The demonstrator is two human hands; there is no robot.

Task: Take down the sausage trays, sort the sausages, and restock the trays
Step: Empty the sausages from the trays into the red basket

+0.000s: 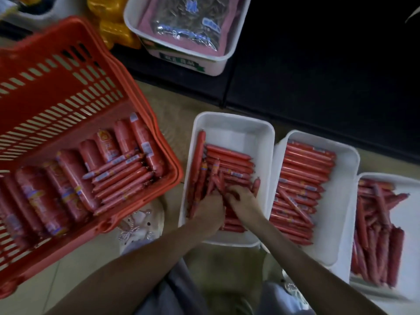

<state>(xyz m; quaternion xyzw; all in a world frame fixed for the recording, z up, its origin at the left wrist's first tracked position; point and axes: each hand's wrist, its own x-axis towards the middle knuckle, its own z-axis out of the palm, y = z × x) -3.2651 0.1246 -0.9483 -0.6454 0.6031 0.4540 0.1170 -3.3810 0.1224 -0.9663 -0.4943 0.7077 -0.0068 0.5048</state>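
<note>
Both hands were down in the first tray, the nearest of three white trays standing side by side on the floor. The left hand was sunk among the thin sausages at the near end of that tray, its fingers curled round a few that tilted up out of the pile. The right hand lay just beside it on the same pile, touching the sausages; blur hid whether its fingers held any. Beyond the hands the sausages lay in rough rows across the tray, with one long one along the left wall, and the far end of the tray was bare.

To the right, touching the first, the second tray held neat rows of the same kind, and the third tray a looser heap. On the left a red basket, tilted, carried thick sausages and a bundle of thin ones.

The floor was pale tile. Behind the trays ran a dark shelf base, with a white tub of clear packets and a yellow object near it.
</note>
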